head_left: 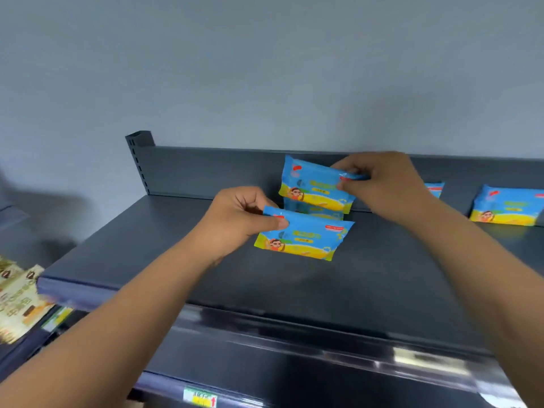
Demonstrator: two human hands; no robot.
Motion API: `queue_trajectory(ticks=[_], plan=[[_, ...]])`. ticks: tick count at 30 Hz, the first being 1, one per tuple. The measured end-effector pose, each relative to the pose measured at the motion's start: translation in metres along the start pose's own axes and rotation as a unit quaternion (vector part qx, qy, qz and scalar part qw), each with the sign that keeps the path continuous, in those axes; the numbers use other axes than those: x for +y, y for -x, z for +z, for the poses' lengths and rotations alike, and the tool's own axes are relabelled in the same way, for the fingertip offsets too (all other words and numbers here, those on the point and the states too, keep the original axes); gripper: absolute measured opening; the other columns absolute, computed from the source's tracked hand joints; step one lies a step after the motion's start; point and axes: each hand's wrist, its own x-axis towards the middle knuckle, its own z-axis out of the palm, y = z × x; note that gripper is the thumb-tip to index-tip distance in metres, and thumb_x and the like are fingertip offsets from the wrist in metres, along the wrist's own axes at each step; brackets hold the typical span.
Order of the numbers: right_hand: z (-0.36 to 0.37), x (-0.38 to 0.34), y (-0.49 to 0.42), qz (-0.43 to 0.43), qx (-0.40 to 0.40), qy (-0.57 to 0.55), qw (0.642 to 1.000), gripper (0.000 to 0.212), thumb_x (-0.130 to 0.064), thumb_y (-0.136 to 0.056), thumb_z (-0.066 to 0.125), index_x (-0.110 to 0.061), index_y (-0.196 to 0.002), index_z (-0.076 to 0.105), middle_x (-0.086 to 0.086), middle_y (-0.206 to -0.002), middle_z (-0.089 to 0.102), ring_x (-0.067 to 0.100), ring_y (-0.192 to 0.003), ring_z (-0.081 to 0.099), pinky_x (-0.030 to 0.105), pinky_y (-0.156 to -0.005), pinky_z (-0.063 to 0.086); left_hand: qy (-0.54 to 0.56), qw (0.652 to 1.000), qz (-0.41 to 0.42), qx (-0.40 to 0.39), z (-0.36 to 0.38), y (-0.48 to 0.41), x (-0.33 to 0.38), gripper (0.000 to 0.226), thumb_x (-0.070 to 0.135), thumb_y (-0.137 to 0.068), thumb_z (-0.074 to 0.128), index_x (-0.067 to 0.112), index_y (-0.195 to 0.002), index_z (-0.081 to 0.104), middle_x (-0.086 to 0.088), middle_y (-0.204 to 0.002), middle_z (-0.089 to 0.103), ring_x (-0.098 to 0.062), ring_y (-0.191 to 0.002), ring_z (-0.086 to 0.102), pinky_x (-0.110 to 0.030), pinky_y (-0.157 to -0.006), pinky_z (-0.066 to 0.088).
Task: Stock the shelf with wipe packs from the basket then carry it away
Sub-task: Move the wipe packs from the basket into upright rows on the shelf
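Two blue-and-yellow wipe packs are in my hands over the dark grey top shelf (153, 240). My left hand (235, 219) pinches the upper left corner of the front wipe pack (306, 240), whose lower edge is down at the shelf surface. My right hand (382, 184) pinches the upper right corner of the rear wipe pack (312, 184), held upright near the shelf's back panel. Between them a third pack (312, 209) shows only as a strip. The basket is out of view.
More wipe packs stand against the back panel at the right: one (507, 206) in full view, another (435, 189) mostly hidden behind my right wrist. Gold-and-cream packets (17, 301) sit on a lower shelf at the left. A price tag (200, 399) hangs on the shelf edge below.
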Motion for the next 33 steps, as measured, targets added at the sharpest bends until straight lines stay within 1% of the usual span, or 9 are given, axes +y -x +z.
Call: queue_trajectory(ticks=[5, 9, 13, 18, 21, 24, 27, 29, 33], plan=[[0.011, 0.029, -0.008, 0.025, -0.013, 0.033, 0.999, 0.014, -0.025, -0.082, 0.077, -0.033, -0.093, 0.077, -0.021, -0.09, 0.072, -0.004, -0.086, 0.064, 0.019, -0.076, 0.048, -0.018, 1.0, -0.004, -0.025, 0.019, -0.026, -0.005, 0.023, -0.006, -0.073, 0.085, 0.007, -0.068, 0.067, -0.02, -0.091, 0.077, -0.021, -0.08, 0.075, -0.03, -0.071, 0.059], [0.029, 0.045, -0.014, 0.02, -0.011, 0.073, 0.997, 0.015, -0.035, -0.079, 0.081, -0.039, -0.093, 0.076, -0.018, -0.087, 0.059, 0.006, -0.081, 0.055, 0.03, -0.077, 0.046, -0.02, 0.999, -0.008, -0.036, 0.031, -0.04, -0.012, 0.019, -0.007, -0.074, 0.084, 0.001, -0.073, 0.067, -0.022, -0.092, 0.077, -0.021, -0.081, 0.075, -0.03, -0.073, 0.061], [0.036, 0.047, -0.025, -0.006, -0.001, 0.109, 0.994, 0.021, -0.036, -0.074, 0.085, -0.036, -0.094, 0.079, -0.013, -0.095, 0.058, 0.014, -0.1, 0.051, 0.04, -0.09, 0.047, -0.001, 0.999, -0.025, -0.029, 0.031, -0.045, -0.021, 0.021, -0.011, -0.075, 0.081, -0.016, -0.083, 0.062, -0.019, -0.088, 0.077, -0.02, -0.079, 0.076, -0.028, -0.073, 0.062], [0.04, 0.046, -0.037, 0.04, -0.025, 0.131, 0.99, 0.016, -0.042, -0.071, 0.085, -0.041, -0.085, 0.076, -0.013, -0.084, 0.045, 0.015, -0.092, 0.054, 0.038, -0.082, 0.049, 0.019, 0.999, -0.027, -0.01, 0.028, -0.052, -0.026, 0.017, -0.014, -0.074, 0.08, -0.01, -0.078, 0.064, -0.016, -0.086, 0.077, -0.014, -0.079, 0.076, -0.023, -0.071, 0.059], [0.043, 0.045, -0.037, 0.064, -0.028, 0.108, 0.992, 0.008, -0.043, -0.074, 0.081, -0.041, -0.077, 0.074, -0.013, -0.081, 0.057, 0.009, -0.081, 0.059, 0.031, -0.075, 0.048, 0.03, 0.999, -0.032, -0.015, 0.029, -0.056, -0.028, 0.017, -0.014, -0.076, 0.079, -0.004, -0.075, 0.065, -0.003, -0.074, 0.077, -0.012, -0.073, 0.076, -0.02, -0.066, 0.058], [0.038, 0.039, -0.031, 0.053, -0.019, 0.064, 0.996, 0.008, -0.036, -0.082, 0.077, -0.03, -0.087, 0.081, -0.009, -0.076, 0.068, 0.004, -0.076, 0.063, 0.017, -0.065, 0.044, 0.04, 0.998, -0.037, -0.005, 0.032, -0.059, -0.031, 0.02, -0.011, -0.077, 0.08, 0.003, -0.073, 0.066, -0.002, -0.075, 0.078, -0.014, -0.076, 0.077, -0.022, -0.066, 0.059], [0.034, 0.034, -0.025, 0.03, -0.023, 0.05, 0.998, 0.016, -0.041, -0.081, 0.079, -0.032, -0.094, 0.079, -0.01, -0.091, 0.06, 0.004, -0.083, 0.059, 0.009, -0.062, 0.039, 0.016, 0.999, -0.027, 0.03, 0.035, -0.063, -0.038, 0.022, -0.005, -0.077, 0.083, 0.007, -0.073, 0.065, -0.007, -0.081, 0.078, -0.019, -0.08, 0.077, -0.03, -0.071, 0.062], [0.034, 0.035, -0.021, 0.023, -0.039, 0.073, 0.996, 0.03, -0.046, -0.078, 0.082, -0.035, -0.105, 0.075, -0.013, -0.104, 0.057, 0.004, -0.095, 0.054, 0.01, -0.073, 0.036, -0.014, 0.998, -0.015, 0.052, 0.037, -0.065, -0.041, 0.022, 0.0, -0.078, 0.085, 0.011, -0.073, 0.066, -0.007, -0.085, 0.079, -0.021, -0.082, 0.078, -0.034, -0.072, 0.063], [0.04, 0.036, -0.017, 0.024, -0.064, 0.12, 0.99, 0.055, -0.042, -0.073, 0.086, -0.034, -0.124, 0.066, -0.01, -0.12, 0.054, 0.013, -0.115, 0.048, 0.025, -0.094, 0.04, -0.082, 0.993, -0.006, 0.087, 0.037, -0.068, -0.048, 0.019, 0.01, -0.079, 0.086, 0.014, -0.082, 0.068, 0.0, -0.083, 0.077, -0.014, -0.079, 0.076, -0.033, -0.068, 0.062]])
